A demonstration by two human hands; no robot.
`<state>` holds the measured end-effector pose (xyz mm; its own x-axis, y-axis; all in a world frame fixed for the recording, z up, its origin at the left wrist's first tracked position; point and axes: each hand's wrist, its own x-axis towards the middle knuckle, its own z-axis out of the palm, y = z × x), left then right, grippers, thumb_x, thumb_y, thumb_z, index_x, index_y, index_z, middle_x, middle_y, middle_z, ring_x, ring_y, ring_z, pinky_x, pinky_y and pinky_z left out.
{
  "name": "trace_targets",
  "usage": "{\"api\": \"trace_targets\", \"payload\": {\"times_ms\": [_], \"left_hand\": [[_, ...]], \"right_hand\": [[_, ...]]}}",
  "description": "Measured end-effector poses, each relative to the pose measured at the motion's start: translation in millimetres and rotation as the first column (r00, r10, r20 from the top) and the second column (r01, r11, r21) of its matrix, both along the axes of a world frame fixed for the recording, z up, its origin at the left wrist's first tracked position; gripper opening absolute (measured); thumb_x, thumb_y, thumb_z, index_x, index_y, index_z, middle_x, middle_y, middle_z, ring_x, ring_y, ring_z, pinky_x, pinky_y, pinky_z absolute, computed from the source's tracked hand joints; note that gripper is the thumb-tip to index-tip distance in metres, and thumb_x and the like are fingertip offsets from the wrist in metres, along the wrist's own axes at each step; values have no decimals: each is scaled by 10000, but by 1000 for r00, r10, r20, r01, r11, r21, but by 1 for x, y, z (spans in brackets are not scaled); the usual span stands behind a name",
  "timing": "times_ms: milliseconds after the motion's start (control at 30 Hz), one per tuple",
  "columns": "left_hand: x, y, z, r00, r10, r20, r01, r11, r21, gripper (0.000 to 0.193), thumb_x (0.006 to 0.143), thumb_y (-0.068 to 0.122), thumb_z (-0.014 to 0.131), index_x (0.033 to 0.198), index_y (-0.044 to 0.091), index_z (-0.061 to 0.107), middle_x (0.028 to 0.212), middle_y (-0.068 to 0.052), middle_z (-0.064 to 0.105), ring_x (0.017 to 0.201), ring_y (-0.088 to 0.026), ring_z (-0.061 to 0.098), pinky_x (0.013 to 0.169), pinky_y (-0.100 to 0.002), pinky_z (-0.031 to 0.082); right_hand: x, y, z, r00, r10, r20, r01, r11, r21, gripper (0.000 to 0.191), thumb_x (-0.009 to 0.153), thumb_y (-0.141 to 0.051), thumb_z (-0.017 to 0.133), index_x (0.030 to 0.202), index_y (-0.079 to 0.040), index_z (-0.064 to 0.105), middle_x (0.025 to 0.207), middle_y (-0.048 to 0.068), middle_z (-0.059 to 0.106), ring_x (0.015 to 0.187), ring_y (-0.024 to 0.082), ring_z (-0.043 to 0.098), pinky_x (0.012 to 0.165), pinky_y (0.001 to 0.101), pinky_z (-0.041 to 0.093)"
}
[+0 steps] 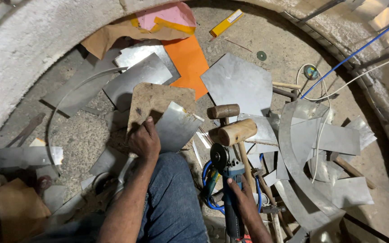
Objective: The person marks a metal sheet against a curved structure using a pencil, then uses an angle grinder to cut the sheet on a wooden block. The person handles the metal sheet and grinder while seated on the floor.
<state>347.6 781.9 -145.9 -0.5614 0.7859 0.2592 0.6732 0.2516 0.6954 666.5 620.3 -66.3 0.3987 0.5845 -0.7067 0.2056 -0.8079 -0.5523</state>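
floor [289,40]: rough concrete, ringed by a curved concrete wall [32,36] on the left and far side; strewn with cut metal offcuts.
curved metal strip [293,175]: long arc on the right, sweeping from far to near, well apart from both hands.
square metal sheet [237,81]: lies flat at far centre, beyond the mallets.
wooden board [158,99]: tilted up in front of the left knee, far of the left hand.
metal piece [176,128]: thin, roughly fan-shaped, leaning on the board; its long edge runs from near-left to far-right.
left hand [144,141]: fingers clenched on the near-left corner of the metal piece, pinning it to the board; this hand is the nearer one to the work.
angle grinder [230,189]: blue body, long axis running near to far; the disc [219,157] at its far end stands just right of the metal piece's near edge, apart from it.
right hand [244,202]: fingers wrapped around the grinder body, near of the disc.
key relation: the metal piece lies left and slightly far of the disc, between the two hands.
wooden mallets [236,131]: two, just far of the disc, heads lying crosswise.
blue cable [208,180]: looped on the floor beside the grinder.
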Motion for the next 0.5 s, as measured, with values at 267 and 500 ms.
{"api": "trace_targets", "payload": {"times_ms": [267,500], "left_hand": [[2,14,10,968,-239,-71,248,897,366,459,1105,357,568,826,54,771,588,-129,607,530,-318,595,509,-449,432],[2,11,20,966,-254,-58,260,934,245,470,1082,338,592,733,63,746,542,-144,592,504,-338,598,529,-456,469]], "right_hand": [[33,54,28,932,316,176,-343,925,160,1067,821,-570,744,1564,60,308,1510,298,476,1403,335,490,1144,438,397],[31,102,57,844,479,240,-521,838,159,943,833,-532,724,1546,-27,371,1327,250,652,1189,312,679,995,426,549]]}}
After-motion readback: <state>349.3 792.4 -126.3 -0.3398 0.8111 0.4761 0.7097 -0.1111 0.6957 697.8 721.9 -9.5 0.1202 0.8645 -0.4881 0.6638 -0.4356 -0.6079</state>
